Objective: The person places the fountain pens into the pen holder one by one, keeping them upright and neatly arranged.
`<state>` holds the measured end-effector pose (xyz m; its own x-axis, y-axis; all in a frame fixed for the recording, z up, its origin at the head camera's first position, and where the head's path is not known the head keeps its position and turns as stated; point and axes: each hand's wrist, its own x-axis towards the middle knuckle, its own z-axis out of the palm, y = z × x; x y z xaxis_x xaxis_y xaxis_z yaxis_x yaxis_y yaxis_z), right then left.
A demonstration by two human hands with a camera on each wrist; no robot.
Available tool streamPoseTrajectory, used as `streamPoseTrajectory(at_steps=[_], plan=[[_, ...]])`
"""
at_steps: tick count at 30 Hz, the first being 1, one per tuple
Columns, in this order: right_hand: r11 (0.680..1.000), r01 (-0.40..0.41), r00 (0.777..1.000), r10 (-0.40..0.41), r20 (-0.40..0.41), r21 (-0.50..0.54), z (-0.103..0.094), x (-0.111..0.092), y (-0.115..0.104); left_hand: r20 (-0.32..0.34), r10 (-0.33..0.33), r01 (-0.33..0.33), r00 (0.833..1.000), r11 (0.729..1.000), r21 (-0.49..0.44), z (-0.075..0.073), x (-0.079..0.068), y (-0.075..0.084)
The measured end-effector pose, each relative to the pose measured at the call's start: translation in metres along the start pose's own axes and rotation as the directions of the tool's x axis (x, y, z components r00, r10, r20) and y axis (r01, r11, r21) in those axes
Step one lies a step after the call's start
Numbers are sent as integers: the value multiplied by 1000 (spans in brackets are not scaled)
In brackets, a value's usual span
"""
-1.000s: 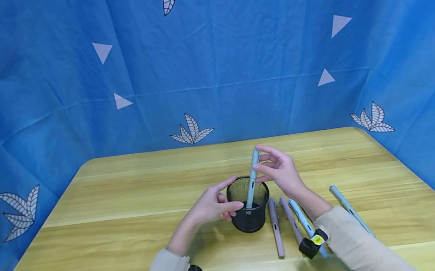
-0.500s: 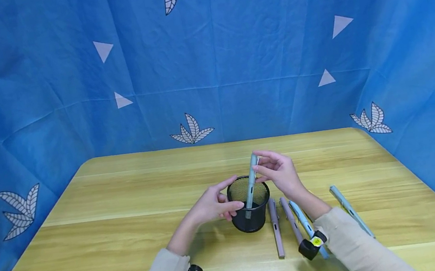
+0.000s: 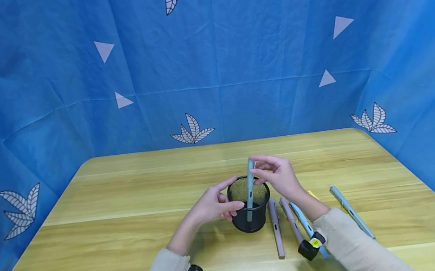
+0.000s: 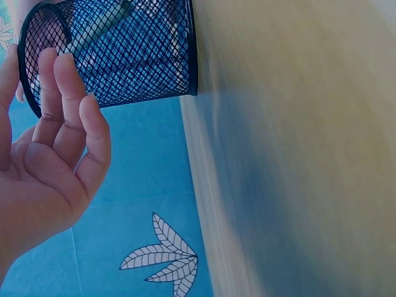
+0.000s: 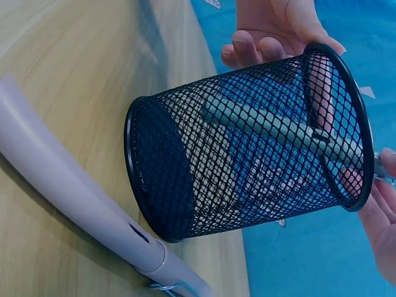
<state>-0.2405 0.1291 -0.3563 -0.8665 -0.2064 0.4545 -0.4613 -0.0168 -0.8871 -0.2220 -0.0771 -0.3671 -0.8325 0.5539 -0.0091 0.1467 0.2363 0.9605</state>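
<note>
A black mesh pen holder (image 3: 257, 221) stands upright on the wooden table. My left hand (image 3: 213, 205) holds it at its left side, thumb and index finger at the rim, the other fingers bent against the mesh in the left wrist view. In my right hand (image 3: 282, 176), thumb and fingertips pinch a pale blue-green pen (image 3: 250, 186) near its capped top. Its lower part is inside the holder, seen through the mesh (image 5: 272, 179) in the right wrist view, with the lower end above the holder's base.
Right of the holder lie two mauve pens (image 3: 277, 234) (image 3: 290, 218), a light blue pen (image 3: 302, 219) and a grey-green pen (image 3: 351, 211). A yellow item (image 3: 313, 194) is mostly hidden behind the right forearm. A blue cloth (image 3: 215, 61) hangs behind the table (image 3: 91, 248).
My right hand has lowered the pen deeper into the holder and shifted slightly left, the pen standing more upright. The left hand and the holder have stayed in place.
</note>
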Motion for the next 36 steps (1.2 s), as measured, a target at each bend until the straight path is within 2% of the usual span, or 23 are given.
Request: streamPoseTrajectory(at_steps=[5,13,19,26,36], plan=[[999,29,999,-29,25,-25,3,-1,-2,2,1,-1,1000,1000,-7,0,-1,1],[990,28,999,-23,39,-136,12,-6,-28,3,3,-3,1000,1000,-4,0,-1,0],[982,19,998,-9,54,-190,12,-6,-29,7,8,-8,1000,1000,4,0,0,-1],[980,21,997,-6,75,-199,14,-7,-30,9,9,-9,1000,1000,-7,0,-1,-2],[967,56,996,-36,84,-248,16,-6,-27,6,7,-7,1000,1000,-5,0,-1,-4]])
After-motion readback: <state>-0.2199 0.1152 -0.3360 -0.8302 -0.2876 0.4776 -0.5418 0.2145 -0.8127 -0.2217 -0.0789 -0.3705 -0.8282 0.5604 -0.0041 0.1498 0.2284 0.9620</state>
